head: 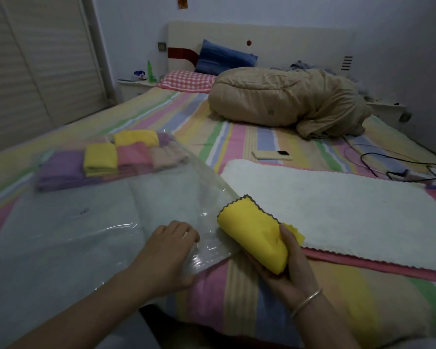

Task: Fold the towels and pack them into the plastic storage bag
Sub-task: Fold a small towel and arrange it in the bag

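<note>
My right hand (287, 263) grips a folded yellow towel (254, 235) with a grey scalloped edge, just right of the bag's mouth. My left hand (171, 248) holds the near corner of the clear plastic storage bag (86, 222), fingers curled on the film. Deep inside the bag lie several folded towels (106, 159) in purple, yellow, pink and beige. A white towel (337, 205) is spread flat on the bed to the right, over a pink towel (363, 263) whose edge shows beneath it.
All of this lies on a striped bedsheet (237, 285). A phone (272, 155) lies beyond the white towel, black cables (400, 170) at the right. A tan duvet (287, 99) and pillows are heaped at the headboard. A wardrobe stands at the left.
</note>
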Tool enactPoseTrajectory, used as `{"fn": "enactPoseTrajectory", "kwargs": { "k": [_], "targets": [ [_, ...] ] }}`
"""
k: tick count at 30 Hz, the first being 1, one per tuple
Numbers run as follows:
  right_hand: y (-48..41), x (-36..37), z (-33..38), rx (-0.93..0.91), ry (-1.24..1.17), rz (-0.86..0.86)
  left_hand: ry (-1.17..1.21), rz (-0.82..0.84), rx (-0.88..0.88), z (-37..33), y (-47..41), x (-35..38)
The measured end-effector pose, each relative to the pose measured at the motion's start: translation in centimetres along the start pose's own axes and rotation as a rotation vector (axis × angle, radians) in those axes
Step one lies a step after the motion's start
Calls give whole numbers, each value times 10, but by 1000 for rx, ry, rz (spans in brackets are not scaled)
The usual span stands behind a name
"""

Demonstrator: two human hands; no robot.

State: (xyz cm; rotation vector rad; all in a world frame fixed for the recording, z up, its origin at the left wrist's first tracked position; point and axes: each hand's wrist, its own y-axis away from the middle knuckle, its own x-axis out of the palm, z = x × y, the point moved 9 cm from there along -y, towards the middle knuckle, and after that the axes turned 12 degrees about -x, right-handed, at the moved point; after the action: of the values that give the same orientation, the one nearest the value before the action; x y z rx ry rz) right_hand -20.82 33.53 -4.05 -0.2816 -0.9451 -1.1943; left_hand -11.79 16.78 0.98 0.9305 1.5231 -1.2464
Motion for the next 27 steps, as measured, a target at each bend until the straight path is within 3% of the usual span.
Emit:
{"fn": "enactPoseTrajectory", "kwargs": {
  "k": [6,11,17,19,21,23,25,27],
  "targets": [
    [9,-11,-2,-44,166,-42,9,38,-13,6,5,0],
    [11,-15,-1,-24,103,-81,83,200,-115,22,8,2],
    [18,-10,5,-89,97,-57,133,139,-190,36,0,-12],
    [22,4,17,-272,185,-10,162,111,-201,39,-6,-18],
    [42,33,42,-680,452,96,249,118,-251,46,-13,-28],
    [77,79,43,-1089,759,422,478,167,-369,58,-22,-36],
    [93,99,1,-1378,1207,763,618,180,-448,67,-28,-51],
    [84,90,-47,-1555,1587,953,695,167,-462,70,-33,-63]
  ]
}}
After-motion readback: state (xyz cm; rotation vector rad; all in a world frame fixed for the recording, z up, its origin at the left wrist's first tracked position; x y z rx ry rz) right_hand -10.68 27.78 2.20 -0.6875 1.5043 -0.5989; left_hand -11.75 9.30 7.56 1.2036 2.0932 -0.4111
